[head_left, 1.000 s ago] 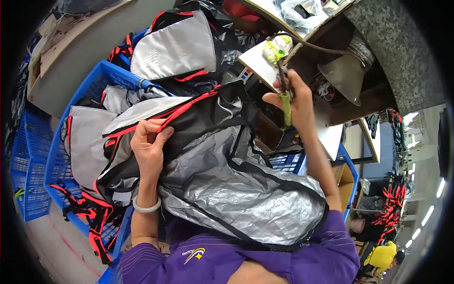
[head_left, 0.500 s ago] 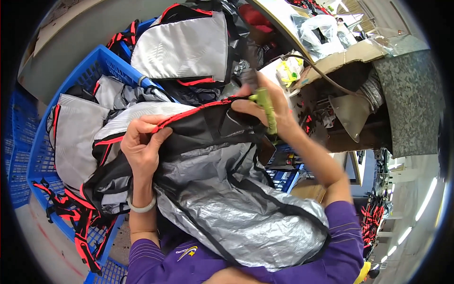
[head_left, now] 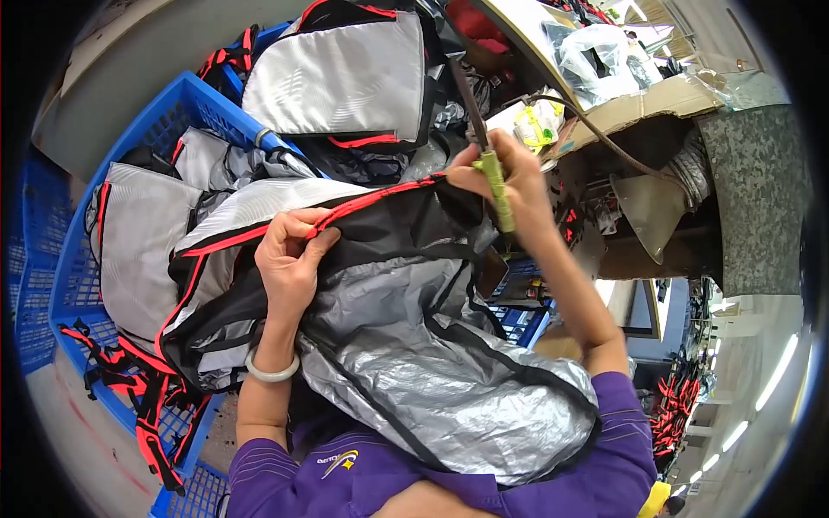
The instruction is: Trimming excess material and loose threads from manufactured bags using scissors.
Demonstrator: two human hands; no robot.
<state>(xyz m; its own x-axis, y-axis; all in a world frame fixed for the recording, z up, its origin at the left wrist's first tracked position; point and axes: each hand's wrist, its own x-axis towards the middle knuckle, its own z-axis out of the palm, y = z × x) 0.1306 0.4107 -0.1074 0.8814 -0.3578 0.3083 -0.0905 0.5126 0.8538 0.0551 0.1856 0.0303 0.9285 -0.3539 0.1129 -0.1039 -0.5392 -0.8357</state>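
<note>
A black bag with a crinkled silver lining (head_left: 449,380) and red edging lies across my lap, opened out toward me. My left hand (head_left: 294,259) is closed, pinching the red-trimmed edge between thumb and fingers. At the other end of that edge, my right hand (head_left: 518,186) is closed around the green-wrapped handle (head_left: 495,192) of a long dark tool. The tool's narrow dark part (head_left: 466,95) points up and away; its exact kind is unclear. The right thumb and fingertips are close against the red edging, and whether they also grip it is hidden.
At the left, a blue plastic basket (head_left: 65,289) holds grey-white bag pieces (head_left: 142,250) and red-black straps (head_left: 151,423). Another grey-white bag (head_left: 337,78) lies beyond it. A worktable (head_left: 639,104) with a clear plastic bag, a cable and a funnel-like shade (head_left: 648,211) stands right.
My left hand has slid rightward along the red edge, nearer my right hand. The right hand has moved slightly right and lower, and the tool's long dark part is now plainly visible.
</note>
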